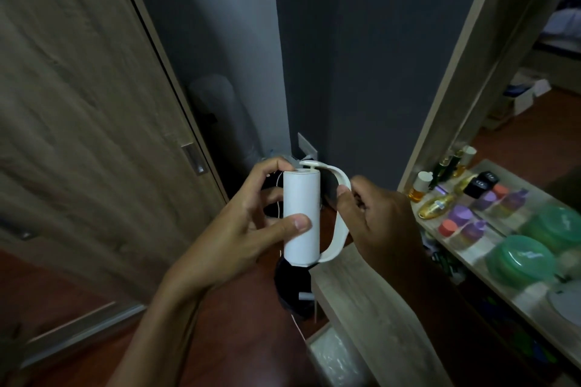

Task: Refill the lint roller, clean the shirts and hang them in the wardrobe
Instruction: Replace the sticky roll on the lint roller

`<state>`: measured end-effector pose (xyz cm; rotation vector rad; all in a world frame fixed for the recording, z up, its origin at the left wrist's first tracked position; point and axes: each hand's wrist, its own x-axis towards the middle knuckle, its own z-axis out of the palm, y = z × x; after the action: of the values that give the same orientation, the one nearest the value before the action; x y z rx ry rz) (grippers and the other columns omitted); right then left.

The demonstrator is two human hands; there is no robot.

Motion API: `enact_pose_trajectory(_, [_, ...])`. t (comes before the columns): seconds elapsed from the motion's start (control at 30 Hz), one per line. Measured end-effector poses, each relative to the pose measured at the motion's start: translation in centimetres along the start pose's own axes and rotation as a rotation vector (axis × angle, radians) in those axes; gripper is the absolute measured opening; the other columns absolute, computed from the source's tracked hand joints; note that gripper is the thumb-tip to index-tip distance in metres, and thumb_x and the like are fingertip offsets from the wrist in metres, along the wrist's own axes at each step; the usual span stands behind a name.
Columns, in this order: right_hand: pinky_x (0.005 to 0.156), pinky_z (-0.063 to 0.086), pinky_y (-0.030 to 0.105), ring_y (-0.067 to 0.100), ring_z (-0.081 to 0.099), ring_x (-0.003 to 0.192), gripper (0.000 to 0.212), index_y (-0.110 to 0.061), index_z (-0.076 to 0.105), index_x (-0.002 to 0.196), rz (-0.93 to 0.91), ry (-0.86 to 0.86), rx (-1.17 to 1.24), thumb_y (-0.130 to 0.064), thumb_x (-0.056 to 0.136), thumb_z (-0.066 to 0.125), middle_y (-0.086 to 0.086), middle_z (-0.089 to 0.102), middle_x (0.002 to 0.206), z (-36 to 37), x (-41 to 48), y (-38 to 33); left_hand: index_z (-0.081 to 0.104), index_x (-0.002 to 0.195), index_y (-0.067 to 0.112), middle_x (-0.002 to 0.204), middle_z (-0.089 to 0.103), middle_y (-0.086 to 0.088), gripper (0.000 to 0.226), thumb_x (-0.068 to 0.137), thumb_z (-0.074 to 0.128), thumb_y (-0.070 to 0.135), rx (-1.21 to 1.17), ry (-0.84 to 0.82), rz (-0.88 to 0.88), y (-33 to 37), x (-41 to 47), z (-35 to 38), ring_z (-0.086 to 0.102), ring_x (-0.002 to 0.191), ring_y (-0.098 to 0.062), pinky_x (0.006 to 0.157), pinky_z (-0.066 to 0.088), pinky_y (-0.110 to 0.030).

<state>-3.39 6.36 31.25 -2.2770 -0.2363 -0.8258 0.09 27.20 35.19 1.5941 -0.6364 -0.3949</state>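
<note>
A white lint roller roll (pixel 301 198) stands upright in mid-air at the centre of the head view. My left hand (pixel 251 223) grips the roll, thumb across its lower front and fingers curled over its top. The roller's cream curved handle (pixel 341 214) arcs from the top of the roll round to its bottom on the right. My right hand (pixel 377 223) holds that handle, thumb pressed on its outer side. No shirts are in view.
A wooden wardrobe door (pixel 88 104) with a recessed pull fills the left. A dresser shelf (pixel 371 308) on the right carries perfume bottles (pixel 435 203), purple-capped jars and green round tubs (pixel 520 259), below a mirror. A black object (pixel 294 289) sits on the floor under the roller.
</note>
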Motion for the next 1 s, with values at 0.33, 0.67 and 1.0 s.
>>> enact_pose_trajectory(0.33, [0.040, 0.036, 0.011, 0.000, 0.053, 0.045, 0.030, -0.018, 0.053, 0.073, -0.013, 0.070, -0.040, -0.032, 0.099, 0.046, -0.016, 0.048, 0.057, 0.0, 0.2, 0.0, 0.036, 0.138, 0.022, 0.120, 0.066, -0.009, 0.061, 0.091, 0.074, 0.021, 0.196, 0.033, 0.038, 0.2, 0.4, 0.0, 0.072, 0.086, -0.031, 0.061, 0.058, -0.051])
enact_pose_trajectory(0.67, [0.039, 0.043, 0.022, 0.008, 0.057, 0.045, 0.035, -0.014, 0.055, 0.073, -0.009, 0.048, -0.022, -0.033, 0.100, 0.044, -0.007, 0.055, 0.055, 0.1, 0.5, -0.2, 0.040, 0.133, 0.025, 0.114, 0.069, -0.009, 0.059, 0.087, 0.076, 0.018, 0.198, 0.020, -0.019, 0.9, 0.9, -0.4, 0.076, 0.081, -0.032, 0.063, 0.062, -0.049])
enact_pose_trajectory(1.0, [0.043, 0.047, 0.019, 0.004, 0.062, 0.050, 0.035, -0.013, 0.058, 0.079, -0.003, 0.000, -0.028, -0.035, 0.100, 0.042, -0.007, 0.060, 0.059, 0.1, 0.4, 0.2, 0.039, 0.135, 0.025, 0.129, 0.068, -0.004, 0.061, 0.088, 0.077, 0.030, 0.173, 0.033, 0.006, -0.6, 1.0, -0.1, 0.073, 0.090, -0.044, 0.073, 0.056, -0.064])
